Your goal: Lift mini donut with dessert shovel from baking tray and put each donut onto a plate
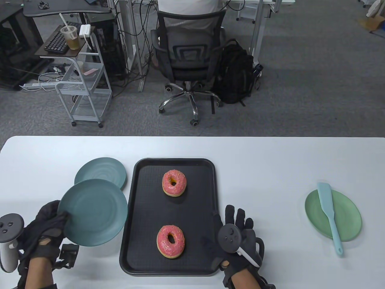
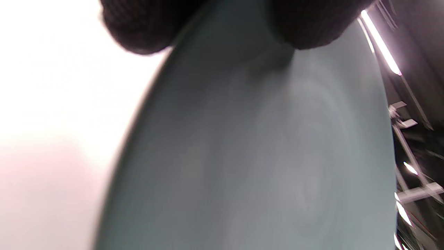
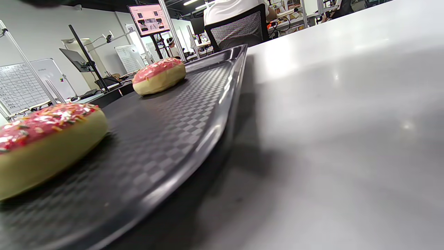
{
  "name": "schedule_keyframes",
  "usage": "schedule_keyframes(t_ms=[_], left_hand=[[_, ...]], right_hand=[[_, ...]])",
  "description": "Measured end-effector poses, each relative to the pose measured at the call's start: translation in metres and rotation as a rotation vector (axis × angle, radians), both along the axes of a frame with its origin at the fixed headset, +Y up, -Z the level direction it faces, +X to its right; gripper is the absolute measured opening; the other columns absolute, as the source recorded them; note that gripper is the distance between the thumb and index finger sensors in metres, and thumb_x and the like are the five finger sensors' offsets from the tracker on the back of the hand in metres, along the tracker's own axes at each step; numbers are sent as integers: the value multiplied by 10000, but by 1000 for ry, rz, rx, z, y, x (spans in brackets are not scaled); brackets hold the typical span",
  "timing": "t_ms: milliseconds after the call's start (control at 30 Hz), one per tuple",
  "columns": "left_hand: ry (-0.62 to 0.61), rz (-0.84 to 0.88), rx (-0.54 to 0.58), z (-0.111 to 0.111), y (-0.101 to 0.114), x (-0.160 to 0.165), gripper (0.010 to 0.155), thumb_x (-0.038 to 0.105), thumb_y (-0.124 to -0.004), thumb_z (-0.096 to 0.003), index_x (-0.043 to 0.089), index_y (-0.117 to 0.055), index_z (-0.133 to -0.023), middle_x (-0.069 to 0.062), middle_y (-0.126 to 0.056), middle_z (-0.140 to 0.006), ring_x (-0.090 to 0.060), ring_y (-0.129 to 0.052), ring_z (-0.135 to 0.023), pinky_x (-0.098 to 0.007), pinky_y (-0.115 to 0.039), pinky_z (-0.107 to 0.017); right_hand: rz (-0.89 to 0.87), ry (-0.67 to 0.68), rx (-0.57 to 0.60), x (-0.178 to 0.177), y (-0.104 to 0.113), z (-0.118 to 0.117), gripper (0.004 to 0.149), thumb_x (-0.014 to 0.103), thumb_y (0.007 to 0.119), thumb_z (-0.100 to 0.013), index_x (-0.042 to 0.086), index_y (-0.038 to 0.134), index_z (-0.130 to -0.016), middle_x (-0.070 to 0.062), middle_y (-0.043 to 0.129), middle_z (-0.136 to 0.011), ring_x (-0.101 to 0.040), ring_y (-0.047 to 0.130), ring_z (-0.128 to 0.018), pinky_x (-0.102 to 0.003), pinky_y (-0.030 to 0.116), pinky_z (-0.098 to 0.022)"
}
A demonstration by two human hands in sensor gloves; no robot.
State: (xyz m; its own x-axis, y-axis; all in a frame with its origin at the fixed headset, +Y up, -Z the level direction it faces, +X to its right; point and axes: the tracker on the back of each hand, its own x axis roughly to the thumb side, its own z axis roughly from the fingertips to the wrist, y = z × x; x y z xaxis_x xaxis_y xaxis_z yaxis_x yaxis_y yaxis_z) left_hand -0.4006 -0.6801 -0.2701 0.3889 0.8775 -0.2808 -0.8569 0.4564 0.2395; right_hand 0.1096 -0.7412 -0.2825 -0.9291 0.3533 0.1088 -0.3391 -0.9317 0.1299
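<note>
Two pink-iced donuts lie on the black baking tray [image 1: 135, 210]: the far donut [image 1: 174, 182] [image 3: 159, 75] and the near donut [image 1: 170, 241] [image 3: 45, 139]. My left hand [image 1: 49, 221] grips a teal plate [image 1: 93, 212] [image 2: 260, 156] by its left rim and holds it tilted above the table, left of the tray. A second teal plate [image 1: 100, 171] lies flat behind it. My right hand [image 1: 237, 221] rests flat on the table beside the tray's right edge, fingers straight, holding nothing. The light-blue dessert shovel [image 1: 328, 210] lies across a green plate [image 1: 349, 216] at the far right.
The white table [image 1: 270, 162] ends at a rounded far edge. Beyond it stand an office chair [image 1: 188, 54] with a seated person, a black backpack [image 1: 236, 75] and a wire cart [image 1: 81, 90] on the grey carpet.
</note>
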Motion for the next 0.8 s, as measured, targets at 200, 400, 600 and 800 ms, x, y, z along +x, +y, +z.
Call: schedule_keyframes(t_ms=[200,400,600,800], left_hand=[[-245,33,5,-8,2,62,446,409,-851,-398,460,-733,-826,56,-928,-660,-155,-1050,-445,-296,-946,-315],[-437,-42,-48,-11,-11,125,438,410,-866,-389,453,-753,-810,68,-957,-650,-162,-1087,-434,-302,-968,-292],[-500,-111,-84,-9,-19,147,434,410,-869,-389,440,-759,-807,64,-966,-643,-163,-1093,-427,-302,-971,-285],[-494,-100,-95,-11,-22,144,435,410,-868,-387,437,-760,-807,60,-968,-641,-170,-1094,-425,-308,-970,-285]], right_hand=[[-2,-8,-7,1,0,0,936,740,607,-446,247,231,-1147,-207,-40,-1185,-548,-51,-1012,-676,-32,-631],[0,-16,-21,3,0,1,934,739,607,-447,246,234,-1147,-208,-38,-1185,-543,-51,-1014,-676,-32,-630],[-6,-20,-19,4,0,0,931,736,609,-449,243,239,-1148,-207,-5,-1186,-543,-50,-1015,-676,-33,-631],[-5,-19,-19,4,1,1,929,734,610,-450,242,243,-1147,-209,-4,-1187,-544,-49,-1014,-676,-30,-631]])
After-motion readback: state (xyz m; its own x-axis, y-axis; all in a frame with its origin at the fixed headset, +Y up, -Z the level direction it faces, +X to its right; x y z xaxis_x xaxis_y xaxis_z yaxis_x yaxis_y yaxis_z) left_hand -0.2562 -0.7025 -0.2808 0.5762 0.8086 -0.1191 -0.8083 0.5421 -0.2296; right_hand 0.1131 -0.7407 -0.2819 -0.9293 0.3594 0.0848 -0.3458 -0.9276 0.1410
